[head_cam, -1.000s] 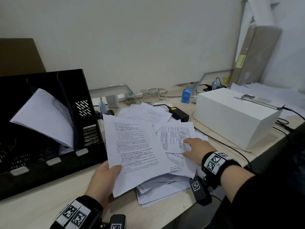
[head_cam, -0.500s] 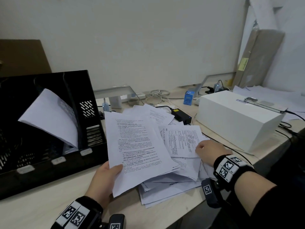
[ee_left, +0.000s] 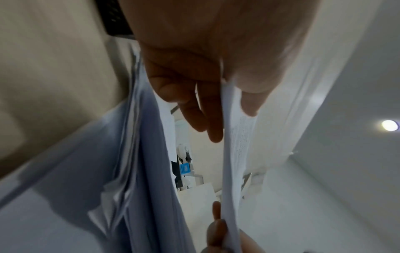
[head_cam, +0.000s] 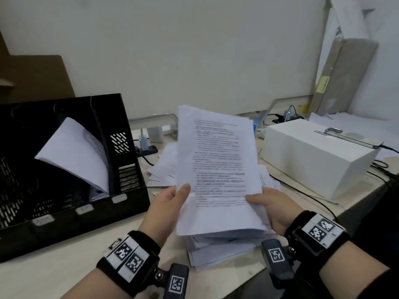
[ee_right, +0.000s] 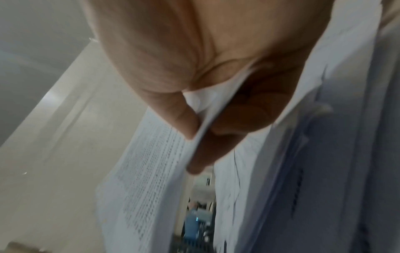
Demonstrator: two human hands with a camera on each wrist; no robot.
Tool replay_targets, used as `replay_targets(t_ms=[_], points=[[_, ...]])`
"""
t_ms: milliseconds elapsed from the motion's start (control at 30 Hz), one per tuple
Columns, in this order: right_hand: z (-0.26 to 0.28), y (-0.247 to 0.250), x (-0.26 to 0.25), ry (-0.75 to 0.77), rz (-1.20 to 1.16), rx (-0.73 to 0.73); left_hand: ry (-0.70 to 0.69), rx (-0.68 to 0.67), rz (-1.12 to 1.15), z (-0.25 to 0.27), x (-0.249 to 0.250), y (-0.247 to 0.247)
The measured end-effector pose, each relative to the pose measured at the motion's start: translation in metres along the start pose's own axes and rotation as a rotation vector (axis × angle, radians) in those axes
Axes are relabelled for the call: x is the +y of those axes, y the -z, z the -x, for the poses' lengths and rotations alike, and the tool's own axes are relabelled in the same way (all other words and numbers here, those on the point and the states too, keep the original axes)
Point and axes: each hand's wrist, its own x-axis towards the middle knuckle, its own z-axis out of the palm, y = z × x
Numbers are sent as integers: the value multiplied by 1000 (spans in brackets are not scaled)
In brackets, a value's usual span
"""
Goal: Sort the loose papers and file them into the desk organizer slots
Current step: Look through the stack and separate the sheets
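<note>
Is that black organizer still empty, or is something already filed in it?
Not empty. The black organizer already holds white paper, bending forward out of its rightmost slot. The other slots look dark; cannot tell what they hold.

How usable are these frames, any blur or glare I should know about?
Head view: held sheets motion-blurred, print unreadable; black organizer sharp. Left wrist view: a ceiling light glares at right, the paper edges smeared. Right wrist view: blurred throughout, right hand soft, strong wide-angle distortion.

Left hand (ee_left: 216,56) pinches printed sheets (ee_left: 234,154); thumb over, fingers (ee_left: 194,109) beneath.
</note>
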Motion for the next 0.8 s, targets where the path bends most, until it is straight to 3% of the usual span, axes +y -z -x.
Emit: replay_targets(t_ms=[167, 233, 333, 533, 700, 800], points=[[-21, 42, 8, 64, -69, 353, -58, -112, -433, -17, -2, -5], [-23, 50, 12, 70, -33, 398, 0, -221, -663, -24, -8, -5], [-23, 50, 16, 68, -23, 404, 52, -290, -819, -27, -14, -9], [-32, 46, 33, 38, 136, 380, 49, -277, -932, -40, -10, -10], [-37, 47, 43, 58, 211, 347, 12, -72, -788, -71, -7, -4], [-34, 43, 40, 55, 228, 349, 22, -35, -790, -92, -14, -8]])
